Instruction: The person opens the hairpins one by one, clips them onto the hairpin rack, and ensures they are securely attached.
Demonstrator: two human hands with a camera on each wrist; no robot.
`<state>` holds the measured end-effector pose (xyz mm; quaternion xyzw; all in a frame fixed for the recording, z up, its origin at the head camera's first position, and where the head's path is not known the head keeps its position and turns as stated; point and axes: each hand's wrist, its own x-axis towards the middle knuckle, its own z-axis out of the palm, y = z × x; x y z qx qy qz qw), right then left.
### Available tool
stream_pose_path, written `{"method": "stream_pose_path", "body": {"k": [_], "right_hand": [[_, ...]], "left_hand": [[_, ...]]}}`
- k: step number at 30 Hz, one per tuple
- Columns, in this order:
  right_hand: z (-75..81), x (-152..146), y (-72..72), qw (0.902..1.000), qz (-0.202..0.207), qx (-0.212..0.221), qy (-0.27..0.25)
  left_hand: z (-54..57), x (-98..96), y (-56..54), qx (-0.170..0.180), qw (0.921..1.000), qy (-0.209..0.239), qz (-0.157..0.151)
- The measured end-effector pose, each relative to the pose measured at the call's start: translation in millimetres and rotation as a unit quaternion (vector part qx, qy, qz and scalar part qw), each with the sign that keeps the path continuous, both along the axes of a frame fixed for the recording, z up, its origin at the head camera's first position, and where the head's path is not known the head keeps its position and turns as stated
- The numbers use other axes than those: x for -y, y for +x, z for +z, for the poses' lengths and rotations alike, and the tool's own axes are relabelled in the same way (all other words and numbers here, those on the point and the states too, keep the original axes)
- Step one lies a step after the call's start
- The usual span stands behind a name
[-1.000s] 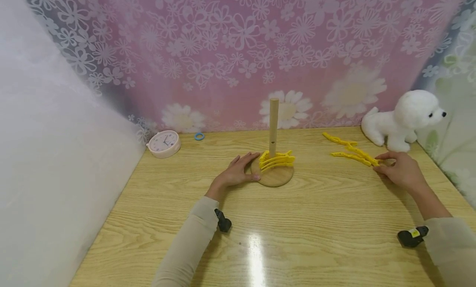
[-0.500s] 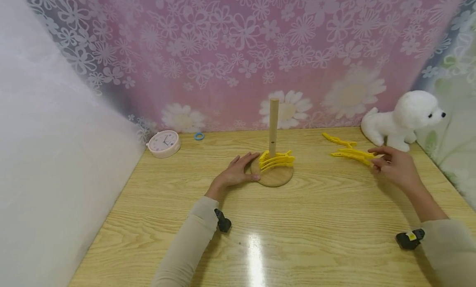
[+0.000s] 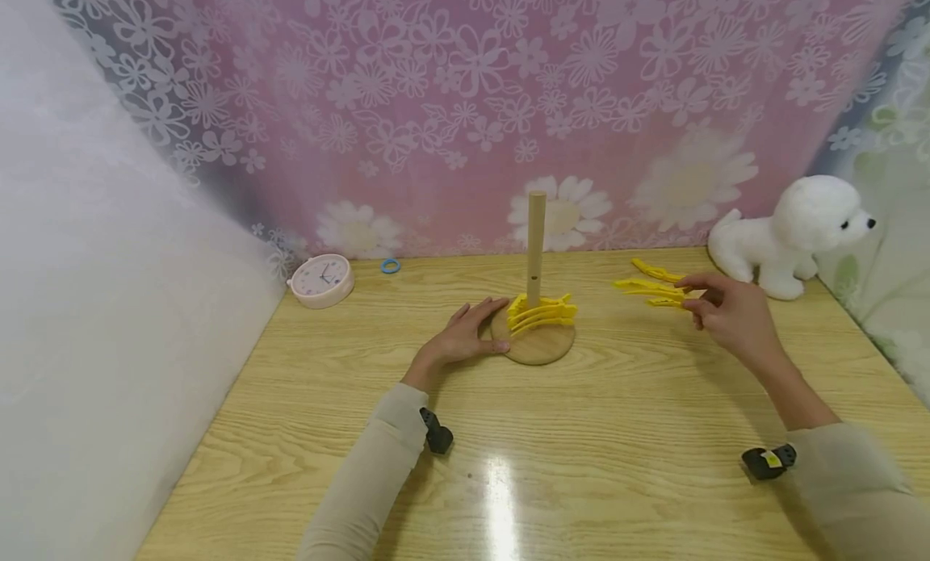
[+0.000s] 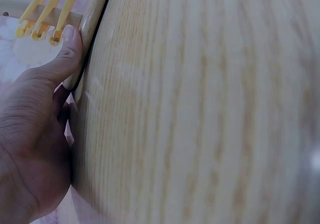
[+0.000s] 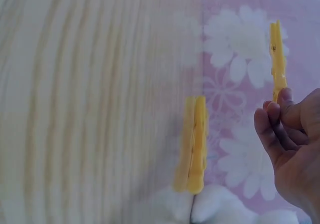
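Note:
A wooden stand [image 3: 535,238], an upright post on a round base, stands mid-table in the head view. Several long yellow clips [image 3: 541,316] sit low around its post, side by side in the left wrist view. My left hand [image 3: 461,337] holds the base's left edge between thumb and fingers; its thumb [image 4: 70,43] lies on the rim. With thumb and fingertips, my right hand [image 3: 737,319] pinches one end of another yellow clip [image 5: 277,58], raised off the table. Two more yellow clips lie beyond and beneath it: a far clip [image 3: 654,269] and a near clip [image 3: 664,303], partly hidden.
On the wooden table [image 3: 581,464], a pale pink clock [image 3: 320,281] and a small blue ring [image 3: 390,266] lie at the back left. A white plush dog [image 3: 785,242] stands at the back right. Behind hangs a pink flowered cloth [image 3: 436,101].
My right hand has lifted a yellow clip from the group on the table and moved it left, toward the stand. The left hand and the stand have stayed put.

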<state>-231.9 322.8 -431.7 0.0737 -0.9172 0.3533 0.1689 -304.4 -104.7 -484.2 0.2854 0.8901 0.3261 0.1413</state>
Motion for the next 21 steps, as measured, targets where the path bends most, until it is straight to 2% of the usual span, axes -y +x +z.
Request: {"method": "stream_pose_path", "body": {"k": [6, 14, 21], "right_hand": [[5.5, 20.5, -2.3, 0.9987, 0.007, 0.004, -0.051], [6.4, 43.5, -5.9, 0.9920, 0.019, -0.003, -0.125], [10.4, 65.3, -10.1, 0.9875, 0.001, -0.019, -0.156]], "left_hand": [[1.5, 0.4, 1.5, 0.004, 1.0000, 0.003, 0.001], [1.2, 0.3, 1.3, 0.008, 1.0000, 0.002, 0.005], [-0.9, -0.1, -0.2, 0.005, 1.0000, -0.001, 0.001]]}}
